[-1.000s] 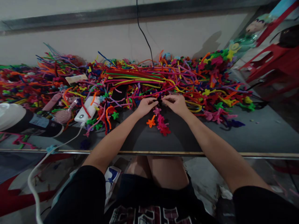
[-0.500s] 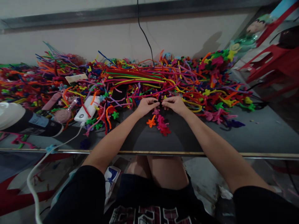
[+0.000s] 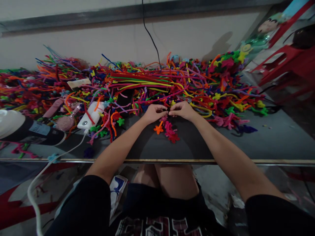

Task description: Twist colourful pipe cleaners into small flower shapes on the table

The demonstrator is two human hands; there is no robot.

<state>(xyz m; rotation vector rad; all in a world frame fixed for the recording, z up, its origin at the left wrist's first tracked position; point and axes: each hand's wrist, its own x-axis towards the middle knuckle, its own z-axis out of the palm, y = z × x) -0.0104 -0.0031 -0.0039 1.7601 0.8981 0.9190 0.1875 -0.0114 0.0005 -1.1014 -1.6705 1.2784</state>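
Observation:
My left hand (image 3: 155,113) and my right hand (image 3: 182,110) meet over the near middle of the table, thumbs and fingers pinched. Their fingertips almost touch around a small dark piece that is mostly hidden. Just below them lie pink and red pipe-cleaner flowers (image 3: 170,130). To their left rests an orange pipe-cleaner flower (image 3: 158,128) with a short stem. Beyond the fingers, a long bundle of straight pipe cleaners (image 3: 141,79) in red, green and yellow lies across the heap.
Tangled coloured pipe cleaners and flowers (image 3: 225,75) cover the table's back. On the left are a white power bank (image 3: 91,115) with a white cable (image 3: 71,149), a pink hairbrush (image 3: 65,123) and a large dark cup (image 3: 39,131). A red chair (image 3: 287,62) stands at the right.
My fingertips have drawn closer together, and the dark piece between them shows less now. The flowers below have stayed in place. The view has shifted slightly.

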